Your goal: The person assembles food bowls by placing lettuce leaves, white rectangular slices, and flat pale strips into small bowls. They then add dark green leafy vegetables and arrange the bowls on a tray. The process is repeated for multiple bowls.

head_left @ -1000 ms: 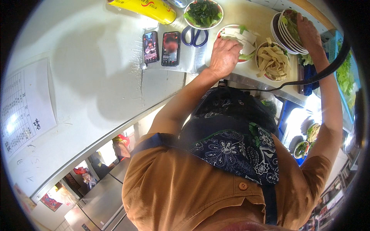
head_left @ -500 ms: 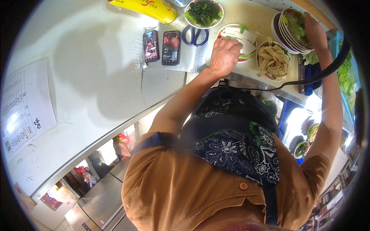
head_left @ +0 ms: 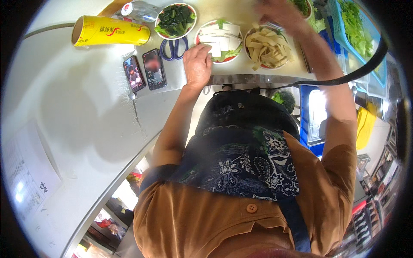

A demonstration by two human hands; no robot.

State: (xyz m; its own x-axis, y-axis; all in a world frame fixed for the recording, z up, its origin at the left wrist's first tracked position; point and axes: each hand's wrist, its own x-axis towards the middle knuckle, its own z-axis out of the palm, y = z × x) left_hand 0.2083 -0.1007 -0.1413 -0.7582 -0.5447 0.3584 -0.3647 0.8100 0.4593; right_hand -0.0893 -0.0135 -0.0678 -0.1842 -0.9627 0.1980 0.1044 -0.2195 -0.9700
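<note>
My left hand [head_left: 198,64] is closed at the left rim of a bowl of white tofu-like slices [head_left: 221,38], which has some green leaves under them. My right hand [head_left: 277,15] is raised over the far side of the board, blurred by motion, so its fingers and anything in them cannot be made out. Just below it stands a bowl of wide tan strips [head_left: 271,48]. Beyond the right wrist, a bowl of greens [head_left: 303,6] shows in part at the top edge.
Left of the tofu bowl stand a bowl of dark leafy greens [head_left: 175,20] and dark-handled scissors [head_left: 174,48]. Two phones [head_left: 154,69] lie beside a yellow film roll [head_left: 112,31] and a clear bottle [head_left: 142,10]. At right is a blue basket of lettuce [head_left: 357,32]; a black strap [head_left: 335,82] crosses the view.
My right hand has left the stacked bowls at the right and swung inward to the left. My left hand has drawn back from over the tofu to the bowl's left rim. The view has shifted.
</note>
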